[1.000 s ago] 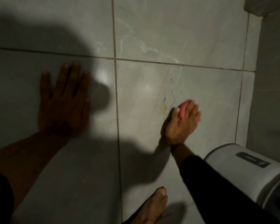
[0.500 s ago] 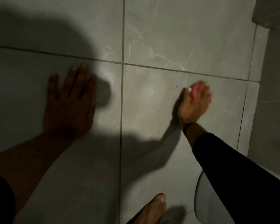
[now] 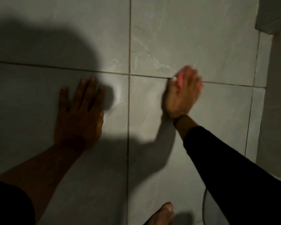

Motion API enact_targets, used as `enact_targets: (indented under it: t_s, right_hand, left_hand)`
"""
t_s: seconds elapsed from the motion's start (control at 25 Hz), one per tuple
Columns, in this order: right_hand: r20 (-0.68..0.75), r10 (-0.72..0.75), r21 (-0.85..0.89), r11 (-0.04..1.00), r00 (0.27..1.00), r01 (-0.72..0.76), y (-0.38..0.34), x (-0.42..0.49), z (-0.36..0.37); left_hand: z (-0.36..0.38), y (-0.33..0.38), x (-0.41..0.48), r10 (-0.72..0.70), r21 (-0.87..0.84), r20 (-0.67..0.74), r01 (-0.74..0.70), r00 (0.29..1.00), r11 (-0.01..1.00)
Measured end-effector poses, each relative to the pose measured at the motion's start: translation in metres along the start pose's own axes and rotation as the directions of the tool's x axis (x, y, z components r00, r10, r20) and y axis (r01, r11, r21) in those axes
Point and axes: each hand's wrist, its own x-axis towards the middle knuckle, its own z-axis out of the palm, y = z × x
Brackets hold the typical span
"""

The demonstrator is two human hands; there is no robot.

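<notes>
My right hand (image 3: 183,93) grips a small pink object (image 3: 180,78), perhaps a sponge or eraser, and presses it on the grey tiled floor (image 3: 193,38) right at a grout line. The hand is blurred and hides most of the pink thing. My left hand (image 3: 79,114) lies flat on the tile to the left, fingers straight and spread, in shadow. A black sleeve covers my right forearm.
A bare foot (image 3: 162,214) shows at the bottom edge. A wall or step (image 3: 276,95) rises along the right side, with a ledge corner (image 3: 272,15) at top right. The edge of a white object (image 3: 208,208) peeks out below my right sleeve. Large shadows cover the left tiles.
My right hand has slid the pink object away from me, from the middle of the near tile up to the grout line. The left hand stays planted.
</notes>
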Motion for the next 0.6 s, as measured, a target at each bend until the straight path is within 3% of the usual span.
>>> enact_targets:
  t_s: [0.08, 0.16, 0.24, 0.36, 0.44, 0.52, 0.6]
  right_hand:
    - [0.091, -0.438, -0.042, 0.895, 0.894, 0.443, -0.030, -0.056, 0.018]
    - [0.318, -0.533, -0.052, 0.816, 0.784, 0.576, -0.004, -0.143, 0.005]
    - [0.418, -0.422, -0.060, 0.871, 0.804, 0.488, 0.049, -0.176, -0.020]
    - [0.244, -0.114, -0.061, 0.989, 0.963, 0.132, 0.051, -0.093, -0.031]
    - [0.094, -0.009, -0.015, 1.000, 0.996, 0.010, -0.014, -0.017, -0.018]
    - [0.044, -0.297, 0.013, 0.955, 0.954, 0.297, -0.074, -0.005, 0.007]
    - [0.086, -0.621, -0.008, 0.781, 0.779, 0.624, -0.083, -0.073, 0.026]
  left_hand:
    - [0.003, -0.002, -0.001, 0.011, 0.020, -0.016, -0.011, 1.000, 1.000]
    - [0.003, -0.003, -0.003, -0.002, 0.016, -0.024, 0.002, 1.000, 1.000]
    - [0.001, 0.000, -0.002, -0.009, 0.005, -0.033, 0.009, 0.999, 1.000]
    - [-0.001, -0.001, -0.001, -0.004, -0.011, -0.034, 0.004, 0.999, 1.000]
    - [-0.002, -0.001, -0.003, 0.007, -0.004, -0.036, -0.007, 0.999, 1.000]
    - [-0.004, 0.002, -0.002, -0.002, 0.002, -0.038, 0.002, 0.999, 1.000]
    - [-0.008, 0.002, -0.001, -0.014, -0.022, -0.022, 0.013, 1.000, 1.000]
